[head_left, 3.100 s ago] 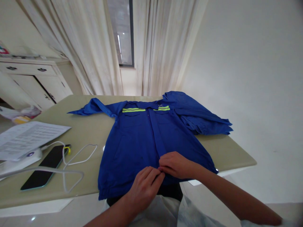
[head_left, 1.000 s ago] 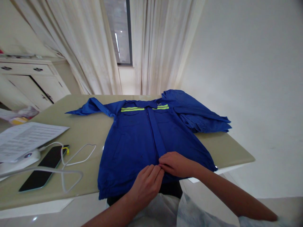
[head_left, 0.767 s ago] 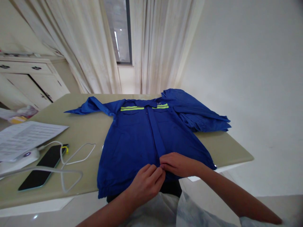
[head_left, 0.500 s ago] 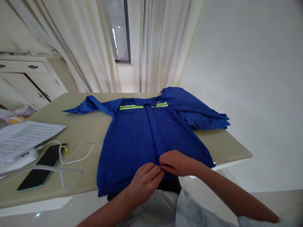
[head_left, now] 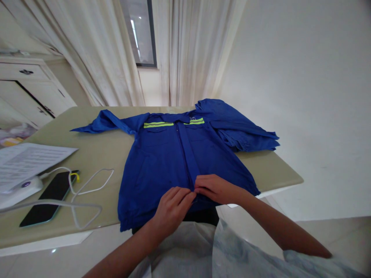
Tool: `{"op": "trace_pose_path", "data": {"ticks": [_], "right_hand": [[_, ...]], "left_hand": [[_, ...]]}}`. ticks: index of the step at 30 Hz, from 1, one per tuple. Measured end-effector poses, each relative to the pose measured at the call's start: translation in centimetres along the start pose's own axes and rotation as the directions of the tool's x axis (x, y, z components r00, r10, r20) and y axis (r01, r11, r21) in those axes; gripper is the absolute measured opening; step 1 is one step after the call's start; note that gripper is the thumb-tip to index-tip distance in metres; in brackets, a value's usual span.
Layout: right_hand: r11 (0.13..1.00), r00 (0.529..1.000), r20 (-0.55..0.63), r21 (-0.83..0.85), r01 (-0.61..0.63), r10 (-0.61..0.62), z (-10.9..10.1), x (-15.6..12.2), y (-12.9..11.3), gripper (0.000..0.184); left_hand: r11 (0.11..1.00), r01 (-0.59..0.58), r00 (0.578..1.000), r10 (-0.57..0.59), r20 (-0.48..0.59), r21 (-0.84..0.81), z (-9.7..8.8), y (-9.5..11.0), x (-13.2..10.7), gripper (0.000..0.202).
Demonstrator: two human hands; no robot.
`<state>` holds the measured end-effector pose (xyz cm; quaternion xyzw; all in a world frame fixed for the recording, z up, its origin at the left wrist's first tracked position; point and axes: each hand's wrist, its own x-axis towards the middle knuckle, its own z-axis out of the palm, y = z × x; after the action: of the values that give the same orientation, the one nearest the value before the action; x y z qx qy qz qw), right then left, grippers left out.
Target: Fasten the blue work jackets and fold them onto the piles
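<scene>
A blue work jacket (head_left: 153, 166) with yellow-green reflective strips across the chest lies front up on the table, its collar at the far side. Its hem hangs toward me at the near edge. My left hand (head_left: 174, 204) pinches the lower front edge beside the zipper (head_left: 182, 150). Right against it, my right hand (head_left: 216, 188) is closed on the other side of the front opening. Both sets of fingertips meet at the bottom of the zipper and hide what lies between them. One sleeve (head_left: 106, 121) stretches out to the left, bent.
More folded blue cloth (head_left: 243, 133) lies on the right of the table (head_left: 95, 154). To the left are a black phone (head_left: 49, 197), a white cable (head_left: 95, 188), a white device (head_left: 27, 187) and printed paper (head_left: 37, 160). Curtains (head_left: 194, 50) hang behind; a wall stands right.
The whole view has shifted slightly, so the table and jacket sit higher in the picture. Both hands stay together at the jacket's lower front, with only small finger movement.
</scene>
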<state>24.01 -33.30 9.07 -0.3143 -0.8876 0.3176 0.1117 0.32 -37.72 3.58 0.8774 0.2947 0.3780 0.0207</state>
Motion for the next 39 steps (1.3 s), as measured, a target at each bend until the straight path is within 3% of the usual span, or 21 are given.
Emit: {"op": "trace_pose_path", "data": {"ticks": [2, 4, 7, 11, 15, 21, 28, 39], "right_hand": [[0.999, 1.000, 0.003, 0.032, -0.008, 0.008, -0.2, 0.0, -0.2, 0.029], [0.998, 1.000, 0.005, 0.060, -0.017, 0.016, -0.2, 0.1, -0.4, 0.029], [0.996, 1.000, -0.001, 0.090, -0.021, 0.021, -0.1, 0.2, -0.4, 0.029], [0.997, 1.000, 0.006, 0.082, 0.006, -0.007, 0.2, 0.3, -0.3, 0.030], [0.992, 0.999, 0.002, 0.113, 0.048, -0.049, 0.4, 0.2, -0.2, 0.031], [0.998, 0.998, -0.055, 0.070, 0.005, -0.001, 0.6, 0.0, 0.0, 0.026], [0.998, 0.999, -0.048, 0.068, -0.003, 0.006, 0.8, 0.2, 0.3, 0.031], [0.999, 1.000, -0.016, 0.053, 0.010, -0.009, 0.8, 0.4, 0.6, 0.028]], "left_hand": [[0.992, 0.121, 0.993, -0.121, 0.016, -0.030, 0.0, -0.4, 0.0, 0.021], [0.987, 0.156, 0.987, -0.154, 0.052, -0.036, 0.1, -0.7, 0.0, 0.028], [0.997, 0.075, 0.994, -0.075, 0.086, -0.005, 0.4, -0.9, -0.1, 0.035], [0.998, 0.002, 0.997, -0.006, 0.073, 0.064, 0.8, -1.1, -0.2, 0.029], [0.996, -0.010, 0.997, 0.004, 0.071, 0.083, 1.0, -1.3, -0.2, 0.026], [0.997, 0.006, 0.999, -0.009, 0.034, 0.075, 0.5, -0.8, -0.2, 0.016], [0.961, -0.249, 0.967, 0.253, -0.016, 0.118, -0.5, 0.4, 0.5, 0.025], [0.958, -0.212, 0.977, 0.207, 0.049, 0.193, 0.3, 0.8, 0.5, 0.021]]}}
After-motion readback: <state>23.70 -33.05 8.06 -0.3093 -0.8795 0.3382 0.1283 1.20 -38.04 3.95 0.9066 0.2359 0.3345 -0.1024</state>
